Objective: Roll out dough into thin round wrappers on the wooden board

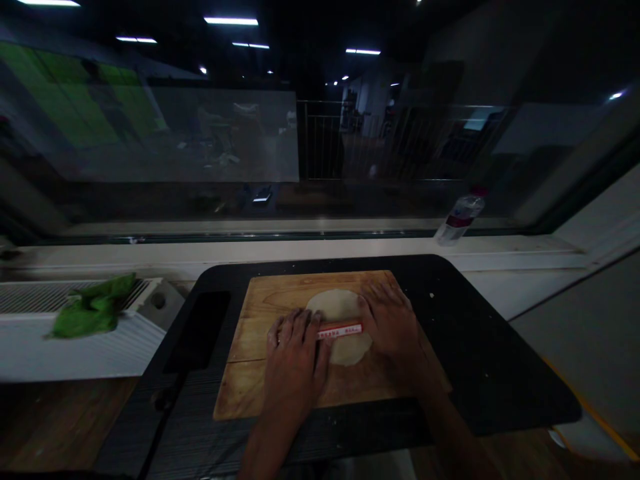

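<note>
A round, flat sheet of pale dough [334, 303] lies on a wooden cutting board [270, 290]. Across it runs a thin rolling pin [341, 331] with a white and red label at its middle. My left hand [295, 350] lies over the pin's left end, fingers stretched forward and palm down. Over the right end, my right hand [394, 320] rests with its thumb by the dough's edge. Both hands cover the pin's ends, and whitish flour dusts the fingers. Dough shows on the far and near sides of the pin.
The board sits on a black table [475, 360]. A dark flat device [203, 327] with a cable lies left of it. A green cloth [95, 307] hangs on a white radiator [45, 333]. A plastic bottle [461, 217] stands on the windowsill [310, 250] behind the table.
</note>
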The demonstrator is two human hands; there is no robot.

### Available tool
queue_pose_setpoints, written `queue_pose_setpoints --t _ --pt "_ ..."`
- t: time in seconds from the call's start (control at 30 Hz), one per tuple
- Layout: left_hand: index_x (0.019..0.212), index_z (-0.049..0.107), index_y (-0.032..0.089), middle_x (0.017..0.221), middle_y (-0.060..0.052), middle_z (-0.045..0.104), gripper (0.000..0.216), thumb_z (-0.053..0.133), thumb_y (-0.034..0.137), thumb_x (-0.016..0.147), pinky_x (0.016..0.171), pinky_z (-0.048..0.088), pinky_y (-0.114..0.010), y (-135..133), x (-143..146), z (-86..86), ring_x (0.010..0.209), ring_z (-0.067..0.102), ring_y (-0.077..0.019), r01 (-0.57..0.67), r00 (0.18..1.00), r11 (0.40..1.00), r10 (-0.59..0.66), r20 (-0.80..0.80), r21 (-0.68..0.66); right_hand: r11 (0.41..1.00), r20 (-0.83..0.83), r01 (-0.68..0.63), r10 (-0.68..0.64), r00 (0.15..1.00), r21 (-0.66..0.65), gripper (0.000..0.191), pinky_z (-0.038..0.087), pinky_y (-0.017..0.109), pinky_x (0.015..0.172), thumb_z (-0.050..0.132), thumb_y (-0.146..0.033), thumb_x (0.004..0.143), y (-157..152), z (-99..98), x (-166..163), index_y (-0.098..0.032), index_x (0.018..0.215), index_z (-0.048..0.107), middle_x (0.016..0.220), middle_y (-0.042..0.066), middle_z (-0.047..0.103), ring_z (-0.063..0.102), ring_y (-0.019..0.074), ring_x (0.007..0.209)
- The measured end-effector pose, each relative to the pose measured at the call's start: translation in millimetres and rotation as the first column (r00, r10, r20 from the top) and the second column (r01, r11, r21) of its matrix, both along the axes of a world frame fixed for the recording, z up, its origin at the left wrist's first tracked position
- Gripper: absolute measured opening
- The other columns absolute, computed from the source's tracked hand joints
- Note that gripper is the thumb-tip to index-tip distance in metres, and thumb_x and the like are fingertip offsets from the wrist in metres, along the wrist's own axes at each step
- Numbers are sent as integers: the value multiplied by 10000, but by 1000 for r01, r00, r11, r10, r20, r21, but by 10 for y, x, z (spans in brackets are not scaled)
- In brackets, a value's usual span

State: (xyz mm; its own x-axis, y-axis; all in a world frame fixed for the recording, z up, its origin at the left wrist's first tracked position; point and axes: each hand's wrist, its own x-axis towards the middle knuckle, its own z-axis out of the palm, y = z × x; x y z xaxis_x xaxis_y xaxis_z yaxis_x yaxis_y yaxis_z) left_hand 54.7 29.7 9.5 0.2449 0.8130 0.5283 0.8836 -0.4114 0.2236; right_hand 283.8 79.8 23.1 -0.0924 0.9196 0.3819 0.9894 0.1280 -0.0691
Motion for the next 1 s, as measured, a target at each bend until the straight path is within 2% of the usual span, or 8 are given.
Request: queue_pose_setpoints --t 0.1,0.17,0.4,0.5,0.6,0.73,1.0 --pt "1469 702 204 1455 -138 765 384 585 335 1127 1246 438 -599 7 0 -22 1401 663 -345 -16 1000 1000 17 -19 26 997 12 -20 20 1000 -71 485 373 585 1328 439 -376 1170 184 25 17 -206 1496 755 1582 132 709 595 347 1530" --pt "1473 701 202 1452 -138 765 389 591 332 1123 1240 442 -593 9 0 -34 1392 668 -343 -19 1000 999 20 -24 36 997 -2 -29 29 1000 -78 493 382 588 1324 424 -378 1174 176 21 26 -205 1499 752 1597 134 697 602 342 1525" --pt "1515 676 217 1505 -136 735 415 579 343 1132 1287 411 -588 -5 -12 -18 1418 645 -329 10 1000 1000 -10 -8 25 998 -112 -56 59 992 31 478 499 507 1249 405 -355 1187 -405 -69 37 -211 1444 781 1497 128 762 691 316 1418" --pt "1518 666 232 1532 -129 717 412 578 355 1135 1319 379 -607 -12 -17 4 1453 621 -327 34 999 999 -34 3 12 993 -158 -72 85 984 89 479 511 511 1251 409 -380 1192 -628 -170 42 -217 1472 763 1522 120 747 673 316 1448" --pt "1509 670 240 1533 -124 713 402 580 337 1130 1334 364 -615 -16 -12 18 1468 611 -322 35 999 999 -35 20 9 989 -169 -74 96 981 130 487 517 527 1251 421 -418 1194 -724 -263 51 -222 1506 739 1536 122 737 649 322 1477" --pt "1516 668 247 1520 -117 718 408 585 331 1125 1332 377 -598 -13 -2 4 1461 615 -313 31 999 999 -31 21 16 986 -161 -85 107 981 141 487 527 529 1239 415 -417 1194 -669 -279 61 -212 1477 754 1517 129 749 666 323 1457" --pt "1519 666 251 1515 -123 718 416 597 345 1120 1282 418 -577 -3 -4 -68 1420 638 -316 11 1000 999 -11 10 37 994 -122 -75 84 989 75 429 504 544 1234 444 -338 1165 -360 -112 54 -234 1384 798 1448 118 789 700 321 1399"
